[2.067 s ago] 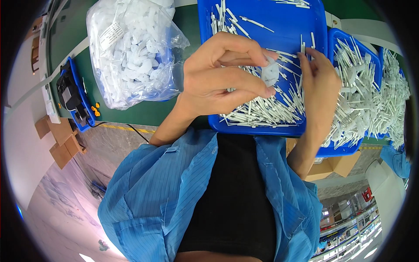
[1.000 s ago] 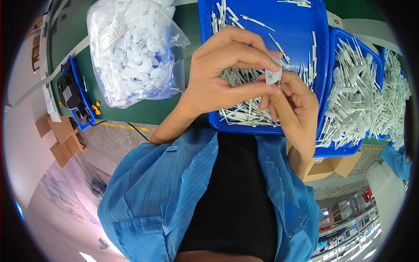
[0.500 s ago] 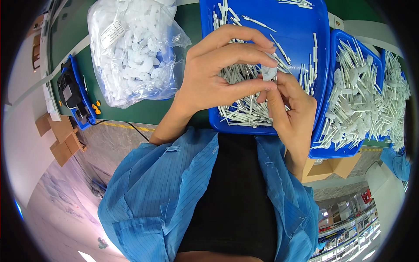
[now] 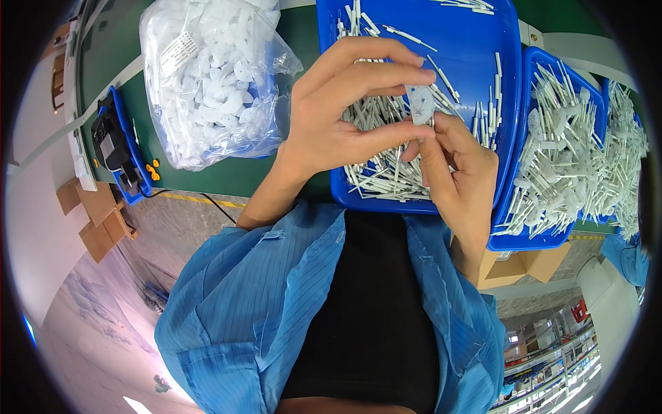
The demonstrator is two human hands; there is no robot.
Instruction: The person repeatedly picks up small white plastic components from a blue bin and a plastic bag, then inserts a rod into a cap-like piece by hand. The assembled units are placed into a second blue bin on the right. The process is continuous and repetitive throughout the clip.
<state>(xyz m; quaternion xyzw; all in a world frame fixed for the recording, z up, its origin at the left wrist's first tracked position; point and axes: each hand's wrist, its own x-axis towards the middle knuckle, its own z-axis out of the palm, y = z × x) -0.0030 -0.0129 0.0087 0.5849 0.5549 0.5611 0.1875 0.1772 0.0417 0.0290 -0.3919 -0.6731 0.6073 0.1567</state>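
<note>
Over the blue tray [image 4: 509, 131], my left hand [image 4: 338, 103] holds a small, translucent white plastic piece [image 4: 421, 105] between fingers and thumb. Dark dots, perhaps small holes, show on its flat face. My right hand [image 4: 463, 162] is closed just below the piece, its fingertips pinching a thin rod [image 4: 432, 124] that meets the lower end. Most of that rod is hidden by the fingers. Under both hands lie many loose white rods [image 4: 389, 181] with thin metal ends.
At the left, a clear bag [image 4: 214, 90] holds many white plastic pieces. A second blue tray [image 4: 534, 239] at the right is heaped with rods and attached pieces [image 4: 552, 148]. A narrow blue tray [image 4: 140, 155] with black items stands far left beside small orange parts [image 4: 153, 170].
The plastic piece has turned so that more of its flat face shows. My left fingers have shifted slightly along it, and both hands have moved slightly left.
</note>
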